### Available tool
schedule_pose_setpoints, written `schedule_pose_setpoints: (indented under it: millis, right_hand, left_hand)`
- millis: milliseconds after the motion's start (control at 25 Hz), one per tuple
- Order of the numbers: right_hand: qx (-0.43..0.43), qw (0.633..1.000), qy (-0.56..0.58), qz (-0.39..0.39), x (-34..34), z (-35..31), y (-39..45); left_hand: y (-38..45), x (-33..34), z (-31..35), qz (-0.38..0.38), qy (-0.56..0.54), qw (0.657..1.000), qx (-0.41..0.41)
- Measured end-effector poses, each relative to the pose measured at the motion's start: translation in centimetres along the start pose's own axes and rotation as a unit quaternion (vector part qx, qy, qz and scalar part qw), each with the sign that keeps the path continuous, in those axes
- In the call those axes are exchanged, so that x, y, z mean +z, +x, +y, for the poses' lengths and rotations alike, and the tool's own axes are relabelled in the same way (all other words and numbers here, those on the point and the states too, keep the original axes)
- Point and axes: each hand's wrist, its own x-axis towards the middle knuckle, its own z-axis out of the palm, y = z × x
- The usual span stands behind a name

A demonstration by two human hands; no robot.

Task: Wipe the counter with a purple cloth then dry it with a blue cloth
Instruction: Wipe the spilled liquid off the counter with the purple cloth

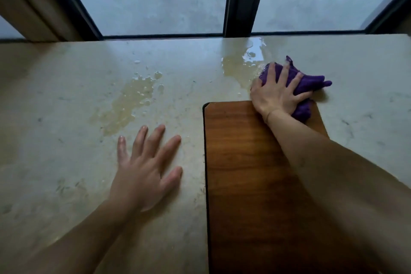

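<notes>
The pale stone counter (pixel 66 100) fills the view below a window. My right hand (pixel 277 93) presses a bunched purple cloth (pixel 309 85) onto the counter at the right, just past the far end of a wooden board. A wet puddle (pixel 242 62) lies just left of the cloth, near the window. A second puddle (pixel 129 102) with droplets spreads at centre left. My left hand (pixel 146 169) rests flat on the counter with fingers spread, near that second puddle, holding nothing. No blue cloth is in view.
A brown wooden board (pixel 249 180) runs from the near edge toward my right hand, under my right forearm. A dark-framed window (pixel 242 0) borders the counter's far edge, with a beige wall post (pixel 29 6) at the far left.
</notes>
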Motion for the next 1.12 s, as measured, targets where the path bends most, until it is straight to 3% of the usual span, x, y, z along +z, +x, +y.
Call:
schedule_pose_setpoints:
  millis: [160, 280, 400, 560, 760, 960, 1120]
  right_hand:
    - [-0.031, 0.999, 0.003, -0.042, -1.6, -3.5, 8.4]
    - [-0.132, 0.99, 0.008, -0.053, -2.0, -5.1, 12.2]
    - [-0.24, 0.968, -0.009, -0.076, -2.2, -5.7, 13.0]
    - [-0.277, 0.957, -0.03, -0.079, -2.3, -4.3, 11.6]
    - [-0.325, 0.94, -0.053, -0.092, -2.1, -1.2, 4.7]
    - [-0.344, 0.931, -0.059, -0.106, -1.9, 5.7, -7.4]
    - [-0.332, 0.939, -0.064, -0.056, -0.9, 12.9, -20.0]
  left_hand:
    - [0.0, -0.2, 0.1, -0.002, -0.001, 1.0, 0.011]
    - [0.0, -0.1, 0.1, 0.007, 0.002, 1.0, 0.015]
    - [0.2, -0.1, -0.1, 0.004, 0.001, 1.0, 0.013]
    - [0.0, -0.1, -0.1, -0.004, -0.003, 1.0, 0.002]
    - [0.2, -0.3, -0.2, -0.016, -0.003, 1.0, -0.011]
    - [0.2, -0.4, 0.0, -0.009, -0.013, 1.0, -0.008]
    - [-0.2, -0.9, 0.6, -0.017, 0.025, 0.999, -0.011]
